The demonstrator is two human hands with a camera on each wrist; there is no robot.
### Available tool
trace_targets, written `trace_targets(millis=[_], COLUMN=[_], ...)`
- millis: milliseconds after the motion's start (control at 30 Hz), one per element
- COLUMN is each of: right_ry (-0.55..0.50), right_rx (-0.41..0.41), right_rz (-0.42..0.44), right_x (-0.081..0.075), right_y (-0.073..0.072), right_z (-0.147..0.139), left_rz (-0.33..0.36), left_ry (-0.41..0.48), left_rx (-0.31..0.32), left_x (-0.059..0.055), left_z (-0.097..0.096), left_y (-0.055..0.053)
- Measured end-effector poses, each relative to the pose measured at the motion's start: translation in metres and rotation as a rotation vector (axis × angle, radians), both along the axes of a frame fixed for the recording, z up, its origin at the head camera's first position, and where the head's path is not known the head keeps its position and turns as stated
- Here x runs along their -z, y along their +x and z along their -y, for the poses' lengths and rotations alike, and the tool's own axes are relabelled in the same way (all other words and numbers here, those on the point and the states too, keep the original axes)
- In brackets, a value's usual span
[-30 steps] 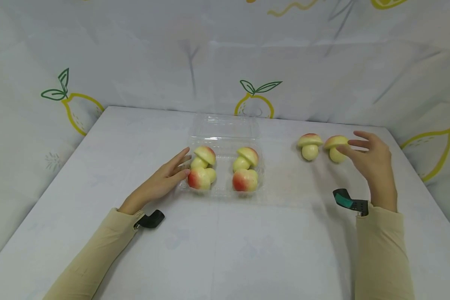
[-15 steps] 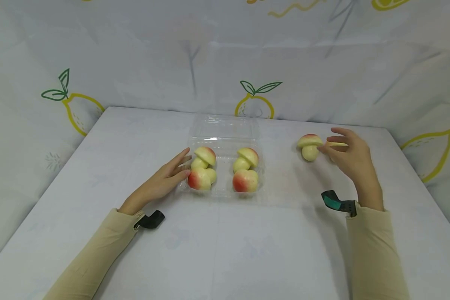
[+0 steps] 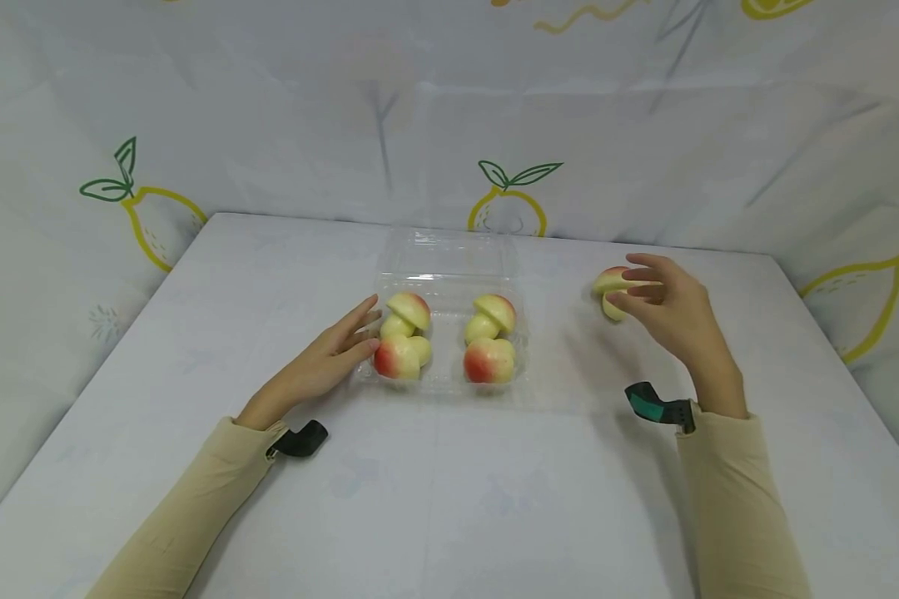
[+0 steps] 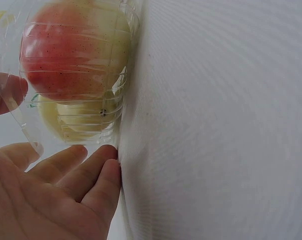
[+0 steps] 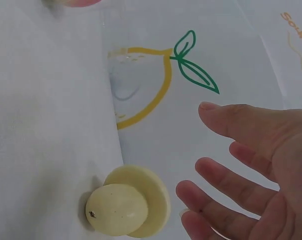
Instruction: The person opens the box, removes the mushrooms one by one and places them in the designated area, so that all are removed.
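Observation:
My left hand (image 3: pixel 310 362) lies against the left side of a clear plastic clamshell box (image 3: pixel 447 320), with its fingers extended. In the left wrist view its fingertips (image 4: pixel 108 150) are at the box's ribbed wall. Four-sided and lidded, the box holds several yellow-green mushrooms (image 3: pixel 489 359) with red-blushed caps, in two columns. My right hand (image 3: pixel 667 308) hovers above the table at the right, fingers relaxed and apart, holding nothing. Just left of it lies another mushroom (image 3: pixel 608 283), partly covered by the fingers in the head view; its pale stem end (image 5: pixel 118 210) faces the right wrist camera.
The box's lid (image 3: pixel 449 251) is folded back toward the rear of the table. A white cloth covers the table (image 3: pixel 434 499). Behind it hangs a pale curtain (image 3: pixel 270 125) printed with lemons.
My right hand has moved left, from beside the right-hand loose mushroom to the left one. The right-hand mushroom is now hidden from the head view. My left hand has stayed put.

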State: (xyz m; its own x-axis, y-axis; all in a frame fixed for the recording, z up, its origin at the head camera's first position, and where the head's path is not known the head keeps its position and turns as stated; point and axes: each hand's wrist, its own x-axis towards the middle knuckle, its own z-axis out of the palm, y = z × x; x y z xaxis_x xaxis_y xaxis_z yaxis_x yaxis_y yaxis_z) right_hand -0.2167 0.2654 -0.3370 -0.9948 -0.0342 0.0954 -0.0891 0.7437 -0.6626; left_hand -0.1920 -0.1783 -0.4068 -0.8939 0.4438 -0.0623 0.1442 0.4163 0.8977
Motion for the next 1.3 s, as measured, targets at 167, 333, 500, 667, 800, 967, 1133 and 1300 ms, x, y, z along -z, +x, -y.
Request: trace_targets(millis=[167, 333, 500, 667, 800, 967, 1133, 1300], right_ry=[-0.018, -0.043, -0.07, -0.055, -0.048, -0.046, -0.049, -0.059], right_rx=[-0.039, -0.07, -0.087, -0.111, -0.14, -0.187, -0.222, -0.254], right_rz=[-0.009, 0.003, 0.0, -0.024, -0.036, -0.051, -0.083, -0.08], right_x=[-0.001, -0.002, -0.003, -0.001, 0.001, 0.003, 0.006, 0.011], right_y=[-0.001, 0.0, 0.002, 0.004, 0.004, 0.005, 0.005, 0.004], right_z=[0.008, 0.017, 0.027, 0.038, 0.047, 0.053, 0.057, 0.063], left_rz=[0.001, 0.001, -0.005, -0.008, -0.01, -0.001, 0.004, 0.003], left_ry=[0.007, 0.009, 0.01, 0.006, 0.009, 0.008, 0.005, 0.004], left_rx=[0.001, 0.003, 0.004, 0.004, 0.005, 0.005, 0.002, 0.002], left_x=[0.0, -0.001, 0.0, 0.001, 0.001, 0.001, 0.0, 0.0], left_z=[0.001, 0.0, 0.0, 0.001, 0.001, 0.0, 0.0, 0.001], left_y=[0.0, 0.0, 0.0, -0.001, -0.001, 0.0, 0.0, 0.0])
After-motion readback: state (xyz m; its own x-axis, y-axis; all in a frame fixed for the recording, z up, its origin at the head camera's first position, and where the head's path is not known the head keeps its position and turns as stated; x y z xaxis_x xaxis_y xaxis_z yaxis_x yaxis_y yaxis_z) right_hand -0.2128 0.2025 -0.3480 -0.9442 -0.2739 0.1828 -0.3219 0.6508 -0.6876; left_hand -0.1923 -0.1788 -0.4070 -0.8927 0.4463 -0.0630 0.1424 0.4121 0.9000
